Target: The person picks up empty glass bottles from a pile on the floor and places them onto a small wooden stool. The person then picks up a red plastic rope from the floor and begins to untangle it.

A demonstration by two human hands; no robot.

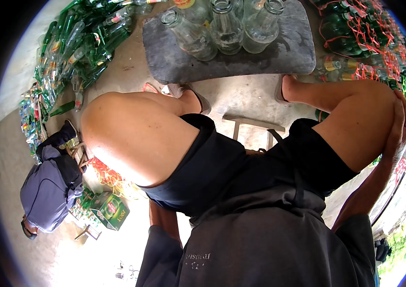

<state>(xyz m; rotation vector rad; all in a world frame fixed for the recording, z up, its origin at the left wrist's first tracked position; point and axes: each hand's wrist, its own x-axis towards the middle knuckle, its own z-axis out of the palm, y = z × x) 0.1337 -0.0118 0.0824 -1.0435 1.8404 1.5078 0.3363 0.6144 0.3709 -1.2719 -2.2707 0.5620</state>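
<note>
My right hand (400, 118) rests along the outer side of my bent right knee (375, 104), with no object visible in it. On the other side, my left forearm (163, 217) passes behind my left thigh (138, 140), and the left hand is out of view. Beyond my knees is a low dark board (177, 70). Several clear glass bottles stand grouped on it, among them a front left bottle (192, 37), a middle bottle (227, 30) and a right bottle (262, 30). Neither hand touches them.
Green and clear bottles (81, 46) lie heaped at the upper left. Bottles bundled with red plastic twine (364, 39) fill the upper right. A wooden stool frame (253, 123) shows between my legs. At left another person (50, 190) sits near a green carton (110, 211) and loose twine (108, 175).
</note>
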